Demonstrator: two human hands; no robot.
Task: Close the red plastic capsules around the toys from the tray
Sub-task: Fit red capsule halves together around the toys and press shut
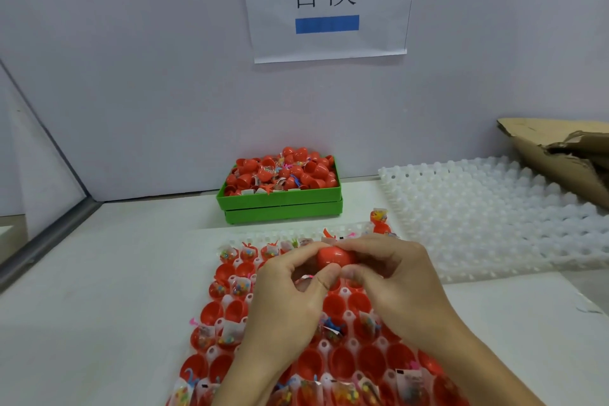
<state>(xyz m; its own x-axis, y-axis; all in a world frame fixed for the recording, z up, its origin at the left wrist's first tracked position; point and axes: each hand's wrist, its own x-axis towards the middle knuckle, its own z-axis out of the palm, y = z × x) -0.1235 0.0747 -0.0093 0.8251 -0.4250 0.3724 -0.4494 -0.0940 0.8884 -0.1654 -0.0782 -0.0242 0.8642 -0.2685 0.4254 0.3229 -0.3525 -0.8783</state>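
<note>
Both hands up at centre frame, over the near tray [349,344]. My left hand [293,290] and right hand [392,277] meet on one red capsule [334,256] — fingers and thumbs of each curled round it, thumb tips pressed together on its near face. Grip closed on the capsule from both sides.

Capsule: glossy red, egg-rounded, mostly hidden by fingers. I cannot tell whether the seam is fully shut. A scrap of clear wrapper shows just below my left thumb.

Handling, as I judge it: light, thin hard plastic, smooth and a bit slippery. Should snap rather than bend, so squeeze along the axis, one half in each hand, pads on the rounded ends and not on the rim. A wrapper edge caught in the seam would likely stop it closing.

Near tray fills lower centre: white moulded cups, many holding open red halves, some with small toys [235,287] in clear packets, some halves bare.

Upper centre, against the wall: a green bin [280,199] heaped with red capsules and loose toys. Right of frame: an empty white tray [494,217] on the desk [108,300], torn cardboard [560,155] lying over its far corner. A paper sign [326,0] is on the wall at top.
</note>
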